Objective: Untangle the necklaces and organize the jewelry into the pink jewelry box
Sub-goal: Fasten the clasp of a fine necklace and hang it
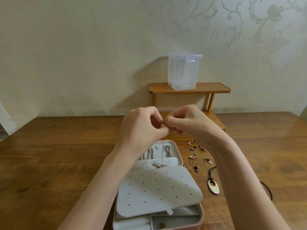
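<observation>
Left hand [141,128] and right hand [187,123] pinching thin necklace [162,153], pendant dangling over open pink jewelry box [180,159] on table [58,155].

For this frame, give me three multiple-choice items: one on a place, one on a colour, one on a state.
1. Where does the oval pendant lie?
A. on the table right of the jewelry box
B. inside the box
C. on the wooden shelf

2. What colour is the jewelry box's shell?
A. blue
B. pink
C. black

3. What are the hands doing?
A. resting flat on the table
B. closing the box
C. left hand and right hand pinching a thin chain above the box

Answers: 1 A, it lies on bare wood beside the box; 2 B, its rim is pink; 3 C, fingertips meet and the chain hangs down.
</observation>
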### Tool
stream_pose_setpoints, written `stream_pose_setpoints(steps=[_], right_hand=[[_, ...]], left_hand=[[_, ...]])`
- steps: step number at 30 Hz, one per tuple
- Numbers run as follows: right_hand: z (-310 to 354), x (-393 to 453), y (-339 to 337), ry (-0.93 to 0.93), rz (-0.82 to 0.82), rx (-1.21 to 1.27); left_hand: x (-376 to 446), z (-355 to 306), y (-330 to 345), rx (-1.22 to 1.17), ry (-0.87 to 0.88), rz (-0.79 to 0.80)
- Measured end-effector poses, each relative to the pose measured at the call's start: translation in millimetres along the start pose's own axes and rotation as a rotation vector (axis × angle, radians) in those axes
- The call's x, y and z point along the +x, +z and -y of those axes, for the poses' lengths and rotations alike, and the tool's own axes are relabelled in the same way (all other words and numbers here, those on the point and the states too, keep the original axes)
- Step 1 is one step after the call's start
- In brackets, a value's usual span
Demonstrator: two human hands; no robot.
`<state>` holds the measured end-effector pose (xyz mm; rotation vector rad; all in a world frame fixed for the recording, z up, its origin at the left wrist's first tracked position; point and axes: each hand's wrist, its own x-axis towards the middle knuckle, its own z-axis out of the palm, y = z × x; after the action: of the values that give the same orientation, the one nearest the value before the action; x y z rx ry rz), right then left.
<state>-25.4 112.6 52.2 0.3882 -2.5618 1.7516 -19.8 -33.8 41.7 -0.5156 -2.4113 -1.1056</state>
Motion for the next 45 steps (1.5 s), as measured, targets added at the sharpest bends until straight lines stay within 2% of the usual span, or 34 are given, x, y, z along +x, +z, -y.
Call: stream_pose_setpoints(steps=[11,14,17,21,29,34,37,45], right_hand=[[0.7,-2.3,-7.5,0.044,0.057,0.073],[-0.6,-3.5,-13.9,0.004,0.02,0.139],[1.1,-7.8,-20.2,-0.112,-0.011,0.255],[7.1,-12.0,-23.0,-0.259,-0.001,0.215],[10.3,-8.8,-16.3,-0.31,0.003,-0.034],[7.3,-5.4,-7.6,-0.315,-0.003,-0.31],[4.1,-2.6,-2.4,-0.312,0.028,-0.389],[-1.9,0.5,4.8,-0.295,0.083,-0.461]], left_hand=[[-0.1,-1.2,1.2,-0.112,0.029,-0.001],[3.2,0.2,-2.6,-0.345,-0.076,0.041],[5.2,1.0,-7.8,-0.587,-0.151,0.091],[4.1,-2.1,-10.9,-0.738,-0.215,0.124],[4.8,0.5,-7.5,-0.614,-0.217,0.108],[6.1,6.3,-3.0,-0.461,-0.233,0.119],[6.4,10.0,-1.9,-0.356,-0.219,0.154],[6.6,15.1,-1.0,-0.408,-0.338,0.307]])
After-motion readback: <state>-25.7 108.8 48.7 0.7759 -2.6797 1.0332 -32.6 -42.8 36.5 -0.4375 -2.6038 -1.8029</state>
